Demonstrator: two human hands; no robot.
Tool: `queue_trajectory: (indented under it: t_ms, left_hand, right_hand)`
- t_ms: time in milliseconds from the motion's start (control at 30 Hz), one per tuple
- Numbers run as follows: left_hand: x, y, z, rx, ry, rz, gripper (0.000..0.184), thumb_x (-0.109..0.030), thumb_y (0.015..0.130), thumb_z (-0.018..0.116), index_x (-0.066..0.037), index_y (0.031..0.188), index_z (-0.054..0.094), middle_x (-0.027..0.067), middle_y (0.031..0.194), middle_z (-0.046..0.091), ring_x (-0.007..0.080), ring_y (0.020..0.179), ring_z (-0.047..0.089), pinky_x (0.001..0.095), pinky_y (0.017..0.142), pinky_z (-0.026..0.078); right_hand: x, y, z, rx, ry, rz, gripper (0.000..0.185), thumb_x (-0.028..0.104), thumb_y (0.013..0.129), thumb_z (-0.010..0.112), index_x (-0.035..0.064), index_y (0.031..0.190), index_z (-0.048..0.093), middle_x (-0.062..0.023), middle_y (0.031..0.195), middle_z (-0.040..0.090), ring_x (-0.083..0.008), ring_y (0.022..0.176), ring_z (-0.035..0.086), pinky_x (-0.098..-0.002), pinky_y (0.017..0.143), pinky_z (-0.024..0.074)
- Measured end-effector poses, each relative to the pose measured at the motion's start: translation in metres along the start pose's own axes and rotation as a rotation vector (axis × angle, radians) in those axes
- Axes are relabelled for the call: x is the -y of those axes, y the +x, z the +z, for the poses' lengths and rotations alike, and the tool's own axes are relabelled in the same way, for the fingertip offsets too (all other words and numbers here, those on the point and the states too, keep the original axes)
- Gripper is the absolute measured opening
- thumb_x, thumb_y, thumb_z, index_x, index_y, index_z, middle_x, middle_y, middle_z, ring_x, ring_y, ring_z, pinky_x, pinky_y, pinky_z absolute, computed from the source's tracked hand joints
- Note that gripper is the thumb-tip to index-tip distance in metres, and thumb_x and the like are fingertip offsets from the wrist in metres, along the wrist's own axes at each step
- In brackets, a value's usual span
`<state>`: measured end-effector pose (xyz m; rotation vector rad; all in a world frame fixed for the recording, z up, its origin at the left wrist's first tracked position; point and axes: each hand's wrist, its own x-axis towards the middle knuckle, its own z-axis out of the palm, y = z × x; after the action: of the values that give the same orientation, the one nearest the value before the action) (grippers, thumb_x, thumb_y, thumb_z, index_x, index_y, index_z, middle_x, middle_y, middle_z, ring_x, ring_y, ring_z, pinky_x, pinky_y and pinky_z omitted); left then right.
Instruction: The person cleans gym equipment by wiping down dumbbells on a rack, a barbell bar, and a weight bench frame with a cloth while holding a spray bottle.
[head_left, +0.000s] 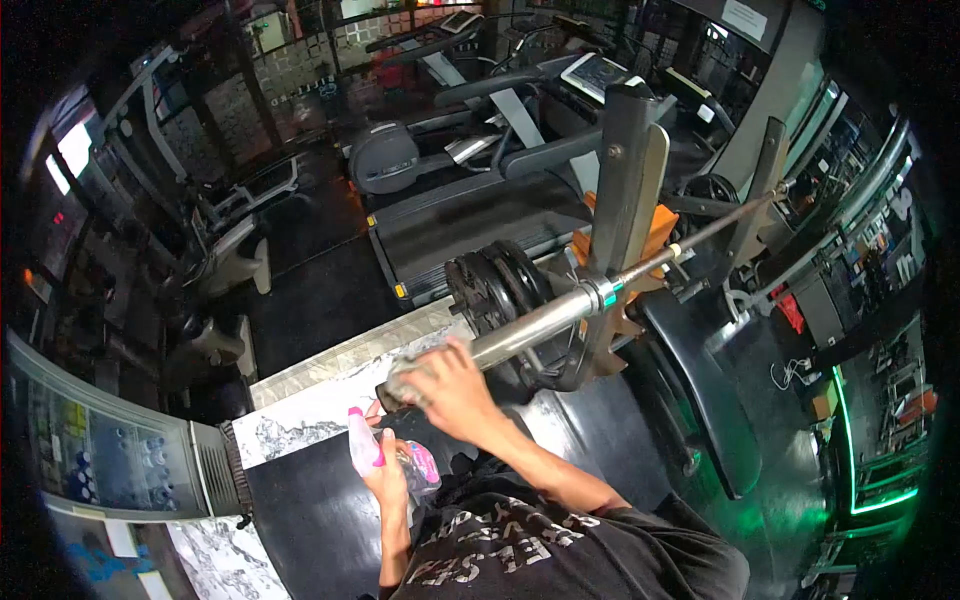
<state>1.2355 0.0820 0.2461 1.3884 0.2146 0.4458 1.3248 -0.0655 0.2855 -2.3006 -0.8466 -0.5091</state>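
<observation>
My left hand is wrapped around a clear spray bottle with a pink and white spray head and a pink label. The bottle is upright or slightly tilted, just below the end of a barbell. My right hand is closed over a crumpled greyish cloth, pressed on the outer end of the barbell's thick metal sleeve. Part of the cloth is hidden under my fingers. The bar rests across a rack upright and runs away to the upper right.
Black weight plates hang on the rack beneath the bar. A padded bench stands to the right. Treadmills stand beyond the rack. A glass-door drinks fridge is at the left.
</observation>
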Motion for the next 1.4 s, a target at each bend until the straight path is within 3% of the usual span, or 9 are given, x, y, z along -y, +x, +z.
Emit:
queue_trajectory:
  t_ms: [167, 267, 333, 400, 600, 967, 1200, 1300, 1400]
  left_hand:
    - [0.005, 0.002, -0.003, -0.013, -0.051, -0.001, 0.055, 0.003, 0.094, 0.051, 0.003, 0.145, 0.030, 0.0185, 0.132, 0.050, 0.0116, 0.063, 0.054, 0.0242, 0.054, 0.049]
    - [-0.002, 0.001, -0.004, -0.027, -0.083, 0.015, 0.055, 0.003, 0.094, 0.051, 0.003, 0.145, 0.029, 0.0188, 0.131, 0.050, 0.0115, 0.062, 0.054, 0.0249, 0.054, 0.049]
    - [0.000, 0.000, -0.007, -0.030, -0.078, 0.014, 0.055, 0.003, 0.094, 0.050, 0.003, 0.145, 0.029, 0.0192, 0.131, 0.050, 0.0116, 0.062, 0.054, 0.0255, 0.055, 0.050]
    - [0.000, -0.001, -0.007, -0.025, -0.061, 0.023, 0.054, 0.003, 0.094, 0.050, 0.003, 0.144, 0.029, 0.0191, 0.131, 0.051, 0.0117, 0.063, 0.054, 0.0257, 0.055, 0.050]
    - [-0.005, -0.001, -0.009, 0.002, -0.016, 0.005, 0.055, 0.004, 0.093, 0.051, 0.001, 0.145, 0.031, 0.0185, 0.130, 0.052, 0.0109, 0.063, 0.054, 0.0253, 0.055, 0.050]
    - [-0.008, 0.007, 0.000, 0.040, 0.057, 0.029, 0.051, 0.004, 0.091, 0.054, 0.003, 0.140, 0.039, 0.0146, 0.131, 0.054, 0.0079, 0.061, 0.054, 0.0236, 0.055, 0.048]
    - [-0.012, 0.007, 0.005, -0.034, 0.089, 0.032, 0.048, 0.005, 0.089, 0.053, 0.005, 0.136, 0.043, 0.0139, 0.126, 0.056, 0.0080, 0.060, 0.054, 0.0237, 0.056, 0.047]
    - [-0.006, 0.008, 0.000, 0.024, 0.123, -0.008, 0.048, 0.005, 0.089, 0.054, 0.005, 0.136, 0.043, 0.0142, 0.125, 0.056, 0.0081, 0.061, 0.054, 0.0239, 0.056, 0.047]
    - [-0.005, 0.007, -0.001, 0.010, 0.074, -0.023, 0.050, 0.006, 0.088, 0.055, 0.005, 0.137, 0.043, 0.0146, 0.125, 0.055, 0.0081, 0.061, 0.054, 0.0241, 0.057, 0.047]
  right_hand:
    - [-0.032, -0.012, -0.027, 0.009, -0.059, 0.067, 0.043, -0.001, 0.069, 0.062, 0.0147, 0.109, 0.062, -0.0110, 0.110, 0.055, -0.0321, 0.114, 0.050, -0.0496, 0.109, 0.0341]
    - [-0.084, -0.017, -0.078, -0.023, -0.386, 0.213, 0.036, -0.002, 0.073, 0.058, 0.0087, 0.108, 0.061, -0.0184, 0.107, 0.055, -0.0426, 0.110, 0.050, -0.0497, 0.097, 0.0452]
    - [-0.118, -0.016, -0.101, -0.103, -0.611, 0.362, 0.031, 0.002, 0.078, 0.061, 0.0058, 0.108, 0.058, -0.0196, 0.102, 0.056, -0.0410, 0.103, 0.055, -0.0504, 0.090, 0.0471]
    - [-0.124, -0.004, -0.115, -0.152, -0.427, 0.442, 0.028, 0.018, 0.082, 0.068, 0.0062, 0.106, 0.059, -0.0176, 0.094, 0.059, -0.0391, 0.091, 0.060, -0.0472, 0.087, 0.0479]
    - [-0.126, 0.002, -0.097, -0.021, -0.506, 0.286, 0.025, 0.026, 0.083, 0.070, 0.0101, 0.101, 0.064, -0.0138, 0.094, 0.059, -0.0363, 0.090, 0.060, -0.0533, 0.093, 0.0432]
    - [-0.145, -0.070, -0.056, -0.523, -0.357, 0.107, 0.052, 0.006, 0.062, 0.081, 0.0128, 0.110, 0.061, -0.0128, 0.109, 0.053, -0.0370, 0.109, 0.051, -0.0509, 0.096, 0.0412]
    - [-0.142, -0.082, -0.038, -0.653, -0.396, 0.131, 0.051, 0.002, 0.063, 0.079, 0.0123, 0.110, 0.061, -0.0135, 0.111, 0.053, -0.0377, 0.112, 0.050, -0.0523, 0.096, 0.0413]
    - [-0.107, -0.061, -0.038, -0.640, -0.439, 0.275, 0.047, 0.003, 0.066, 0.078, 0.0111, 0.109, 0.062, -0.0139, 0.112, 0.053, -0.0375, 0.112, 0.050, -0.0511, 0.098, 0.0399]
    - [-0.042, -0.021, -0.026, -0.291, -0.297, 0.174, 0.027, 0.012, 0.073, 0.072, 0.0102, 0.100, 0.067, -0.0123, 0.103, 0.061, -0.0337, 0.103, 0.055, -0.0488, 0.091, 0.0422]
